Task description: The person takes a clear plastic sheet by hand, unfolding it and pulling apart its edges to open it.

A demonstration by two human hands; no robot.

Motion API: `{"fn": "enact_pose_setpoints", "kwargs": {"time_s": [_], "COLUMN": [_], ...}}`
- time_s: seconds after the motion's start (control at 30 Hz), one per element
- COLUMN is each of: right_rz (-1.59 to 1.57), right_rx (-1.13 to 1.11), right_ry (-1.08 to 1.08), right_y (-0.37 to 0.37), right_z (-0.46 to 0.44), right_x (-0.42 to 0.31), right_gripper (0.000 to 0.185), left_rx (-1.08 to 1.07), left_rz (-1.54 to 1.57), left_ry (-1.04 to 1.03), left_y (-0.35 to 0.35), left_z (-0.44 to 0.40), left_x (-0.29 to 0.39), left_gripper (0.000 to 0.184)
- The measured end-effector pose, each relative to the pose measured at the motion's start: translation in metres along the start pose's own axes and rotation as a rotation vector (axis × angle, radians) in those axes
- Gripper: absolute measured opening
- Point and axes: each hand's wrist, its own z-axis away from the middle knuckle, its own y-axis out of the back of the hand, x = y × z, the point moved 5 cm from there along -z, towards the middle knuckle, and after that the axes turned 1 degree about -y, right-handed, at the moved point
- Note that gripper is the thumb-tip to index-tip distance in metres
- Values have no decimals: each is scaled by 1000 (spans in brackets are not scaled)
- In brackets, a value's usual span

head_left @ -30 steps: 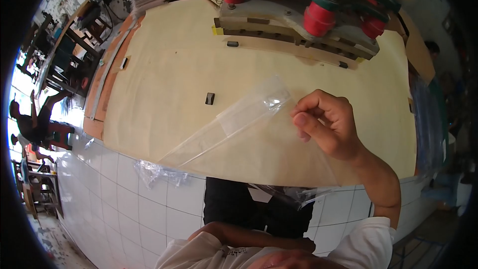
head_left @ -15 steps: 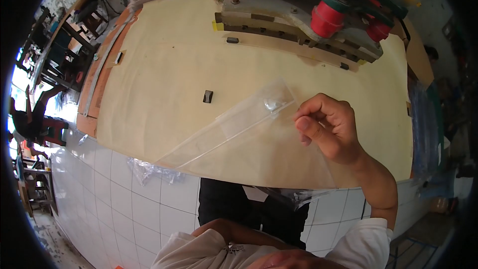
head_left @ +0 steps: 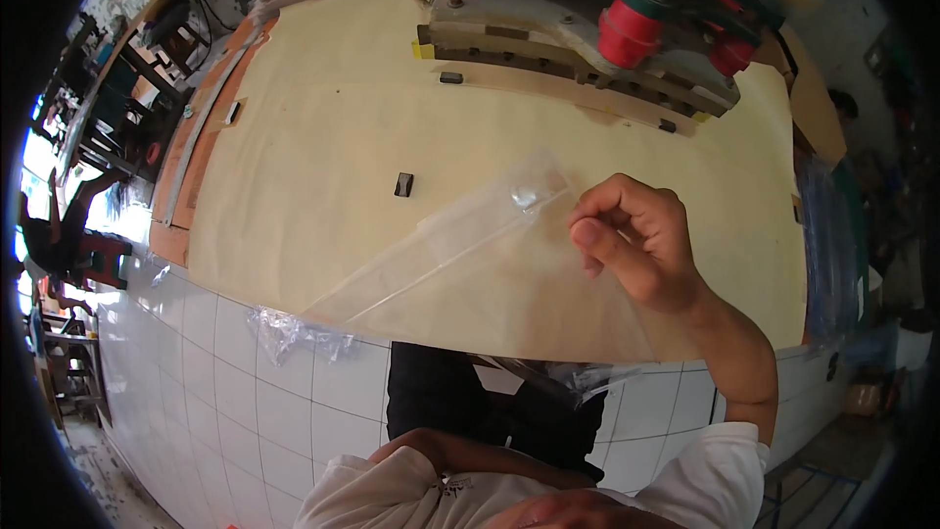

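My right hand (head_left: 636,240) is raised over the table's near right part, thumb and fingers pinched together at the upper corner of a clear plastic sheet (head_left: 441,250). A shiny puckered patch lies on the sheet just left of my fingertips. From there the sheet slants down to the left towards the table's front edge, with a long straight fold line along it. My left forearm is bent across my body at the bottom, and the left hand itself does not show. Left of the sheet sits a small dark block (head_left: 403,185) on the table.
A cream-coloured cover lies on the table (head_left: 274,157). At the back right stands a green machine with red mounts (head_left: 630,34) and a long bar (head_left: 578,64). Crumpled clear plastic (head_left: 294,333) hangs over the front left edge. A person (head_left: 64,235) sits far left.
The view has shifted slightly, so everything sits a little differently in frame. My right hand keeps its pinch on the plastic sheet, which lies almost the same.
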Motion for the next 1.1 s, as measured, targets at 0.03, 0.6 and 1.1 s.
{"fn": "enact_pose_setpoints", "kwargs": {"time_s": [0.03,0.6,1.1], "right_rz": [-11,-100,-88], "right_rx": [-2,17,-101], "right_ry": [-4,32,53], "right_y": [-1,8,-19], "right_z": [0,0,2], "right_x": [-1,-7,-21], "right_gripper": [13,14,16], "left_rx": [0,290,1615], "left_rz": [4,41,-1199], "left_ry": [-2,64,268], "left_y": [1,21,173], "left_z": [1,103,226], "left_x": [1,46,315], "left_gripper": [40,38,50]}}
